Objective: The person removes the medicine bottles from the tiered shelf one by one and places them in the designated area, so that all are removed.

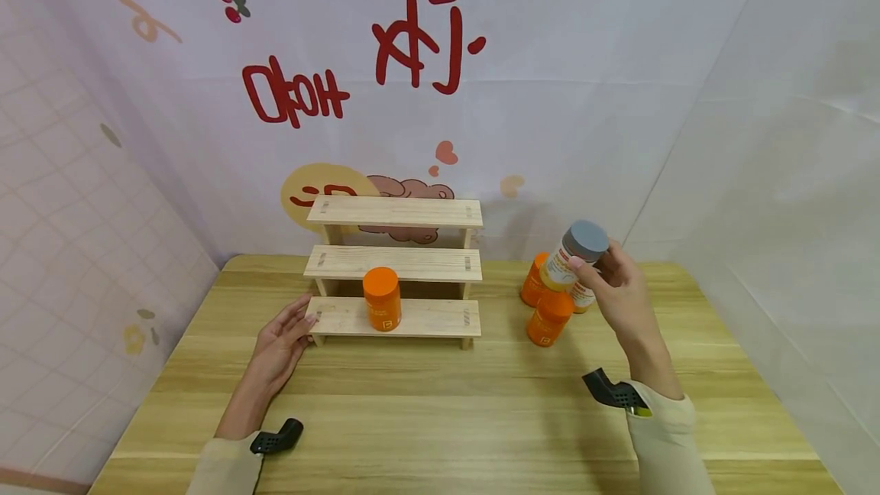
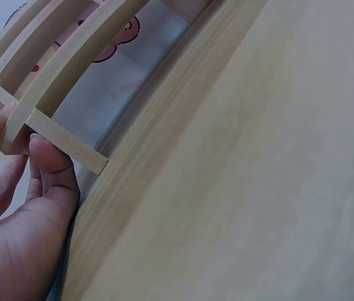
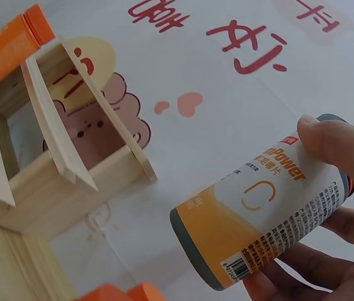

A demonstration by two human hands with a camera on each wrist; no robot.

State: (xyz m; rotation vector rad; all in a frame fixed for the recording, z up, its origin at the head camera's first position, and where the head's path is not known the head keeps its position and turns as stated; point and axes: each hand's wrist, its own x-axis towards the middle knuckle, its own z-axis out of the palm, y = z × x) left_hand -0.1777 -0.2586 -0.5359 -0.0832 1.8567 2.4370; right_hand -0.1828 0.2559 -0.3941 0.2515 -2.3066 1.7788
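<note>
My right hand (image 1: pixel 627 300) holds a vitamin bottle (image 1: pixel 565 262) with a grey cap and a white and yellow label, thumb on one side and fingers on the other. The bottle is tilted and raised over a small group of bottles on the table. In the right wrist view its label (image 3: pixel 270 200) reads "Power" with a large C. My left hand (image 1: pixel 278 346) grips the left end of the lowest step of a three-tier wooden rack (image 1: pixel 440 317); the left wrist view has fingers tucked under the board (image 2: pixel 70 69). An orange bottle (image 1: pixel 382 300) stands upright on that step.
Below the raised bottle stand two orange bottles (image 1: pixel 548 319), one partly hidden, and another white-labelled bottle (image 1: pixel 583 297), also partly covered. The wood-grain table (image 1: pixel 426 426) meets a printed cloth backdrop (image 1: pixel 584 128) behind the rack, with cloth walls at both sides.
</note>
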